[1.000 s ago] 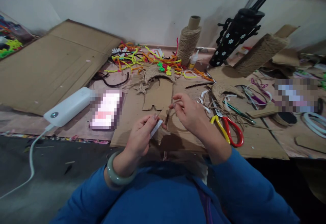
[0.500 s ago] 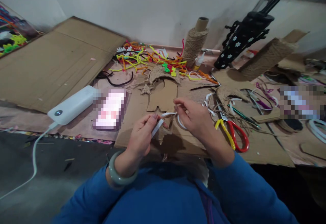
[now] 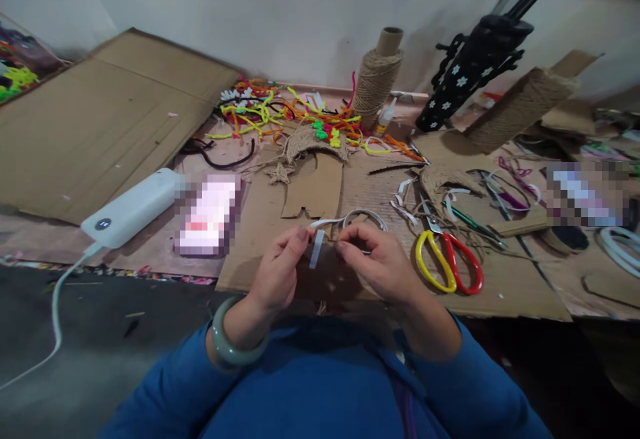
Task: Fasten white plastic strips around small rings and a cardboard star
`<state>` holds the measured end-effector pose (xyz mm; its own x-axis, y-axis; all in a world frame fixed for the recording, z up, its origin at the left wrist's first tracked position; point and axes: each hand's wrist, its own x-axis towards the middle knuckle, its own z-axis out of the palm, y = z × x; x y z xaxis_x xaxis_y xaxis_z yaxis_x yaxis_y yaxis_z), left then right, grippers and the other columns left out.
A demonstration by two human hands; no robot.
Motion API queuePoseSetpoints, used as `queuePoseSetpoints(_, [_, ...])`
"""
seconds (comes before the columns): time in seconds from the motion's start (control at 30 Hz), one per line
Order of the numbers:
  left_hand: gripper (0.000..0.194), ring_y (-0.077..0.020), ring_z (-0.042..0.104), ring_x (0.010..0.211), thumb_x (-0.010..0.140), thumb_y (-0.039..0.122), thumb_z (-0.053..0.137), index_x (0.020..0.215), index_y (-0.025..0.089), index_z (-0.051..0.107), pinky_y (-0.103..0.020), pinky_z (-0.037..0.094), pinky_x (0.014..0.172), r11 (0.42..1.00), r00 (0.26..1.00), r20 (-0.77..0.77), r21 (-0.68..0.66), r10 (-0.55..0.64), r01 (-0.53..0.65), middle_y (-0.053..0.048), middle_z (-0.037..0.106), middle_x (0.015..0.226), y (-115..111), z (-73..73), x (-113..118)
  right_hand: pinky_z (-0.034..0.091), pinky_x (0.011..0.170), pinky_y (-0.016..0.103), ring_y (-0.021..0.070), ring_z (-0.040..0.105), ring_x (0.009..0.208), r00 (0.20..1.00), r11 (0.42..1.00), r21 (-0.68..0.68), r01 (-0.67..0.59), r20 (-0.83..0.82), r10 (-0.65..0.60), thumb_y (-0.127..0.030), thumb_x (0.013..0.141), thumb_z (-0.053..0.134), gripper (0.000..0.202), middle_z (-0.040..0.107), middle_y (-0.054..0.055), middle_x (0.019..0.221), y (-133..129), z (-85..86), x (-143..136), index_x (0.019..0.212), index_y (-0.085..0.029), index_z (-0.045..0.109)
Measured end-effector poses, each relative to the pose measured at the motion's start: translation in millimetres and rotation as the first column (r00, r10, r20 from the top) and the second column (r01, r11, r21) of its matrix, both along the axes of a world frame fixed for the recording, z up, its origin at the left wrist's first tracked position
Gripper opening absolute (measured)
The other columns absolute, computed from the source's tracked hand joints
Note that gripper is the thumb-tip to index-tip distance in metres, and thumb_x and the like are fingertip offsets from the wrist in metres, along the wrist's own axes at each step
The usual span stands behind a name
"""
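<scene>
Two bare hands are in my remote view; the left hand [image 3: 277, 266] pinches a white strip [image 3: 316, 251] between thumb and forefinger, and its short end hangs just at four o'clock from the thumb; the right hand [image 3: 376, 260] is near, at three o'clock, its fingers bent inward, but I cannot tell whether they grip something; a white loop [image 3: 369, 212] is at twelve o'clock from this hand; I cannot tell if it belongs to the same strip; farther at twelve o'clock I see a notched cardboard piece [image 3: 313, 189] and a twine-wrapped crescent [image 3: 313, 142]; scissors [image 3: 434, 227] lie at the right hand's three o'clock.
</scene>
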<state>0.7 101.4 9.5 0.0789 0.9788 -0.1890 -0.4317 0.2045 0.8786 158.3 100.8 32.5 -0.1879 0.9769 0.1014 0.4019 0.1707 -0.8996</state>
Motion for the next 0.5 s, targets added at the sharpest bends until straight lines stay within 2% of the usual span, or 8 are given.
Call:
queuePoseSetpoints(0.07, [0.041,-0.0116,0.056,0.059,0.061,0.056,0.076,0.072,0.018,0.072,-0.023,0.046,0.057,1.000,0.999,-0.028,0.004,-0.024,0.024,-0.001,0.066,0.065,-0.1,-0.7,-2.0,0.043,0.048,0.022,0.0112,0.054,0.052,0.999,1.000,-0.012,-0.026,0.032,0.026,-0.025,0.078,0.054,0.010,0.060,-0.002,0.060,-0.5,1.0,4.4,0.071,-0.019,0.058])
queuePoseSetpoints(0.13, [0.032,-0.0106,0.056,0.058,0.061,0.046,0.081,0.075,0.018,0.072,-0.022,0.046,0.056,0.997,0.994,-0.088,0.014,-0.070,0.072,0.000,0.066,0.067,0.1,-1.6,-3.4,0.042,0.049,0.021,0.0108,0.054,0.054,0.996,0.998,-0.006,-0.062,0.068,0.063,-0.023,0.078,0.054,0.009,0.060,-0.002,0.061,-1.7,2.0,7.6,0.072,-0.018,0.058])
queuePoseSetpoints(0.23, [0.020,-0.0089,0.056,0.057,0.066,0.035,0.079,0.073,0.018,0.072,-0.018,0.045,0.054,0.993,0.980,-0.170,0.040,-0.101,0.110,0.001,0.066,0.065,0.4,-2.4,-3.6,0.042,0.052,0.020,0.0103,0.056,0.058,0.992,0.995,0.023,-0.093,0.091,0.090,-0.021,0.079,0.055,0.008,0.060,-0.003,0.062,-3.8,2.5,9.8,0.073,-0.018,0.059])
queuePoseSetpoints(0.37, [0.021,-0.0095,0.057,0.056,0.067,0.037,0.078,0.070,0.017,0.072,-0.019,0.045,0.054,0.996,0.992,-0.090,0.000,-0.087,0.087,0.001,0.066,0.062,1.3,-2.5,-1.1,0.044,0.054,0.021,0.0110,0.058,0.060,0.996,0.996,0.057,-0.063,0.066,0.059,-0.019,0.080,0.054,0.008,0.063,-0.002,0.066,-5.2,-0.3,10.4,0.077,-0.018,0.061])
queuePoseSetpoints(0.5, [0.026,-0.0118,0.060,0.062,0.070,0.044,0.075,0.072,0.018,0.075,-0.021,0.048,0.059,0.997,0.996,-0.039,-0.010,-0.078,0.078,-0.001,0.069,0.066,3.2,-2.1,0.1,0.046,0.054,0.022,0.0117,0.059,0.059,0.999,0.999,0.047,0.004,-0.038,-0.002,-0.020,0.079,0.056,0.008,0.066,0.000,0.069,-4.0,-5.4,11.6,0.081,-0.018,0.064])
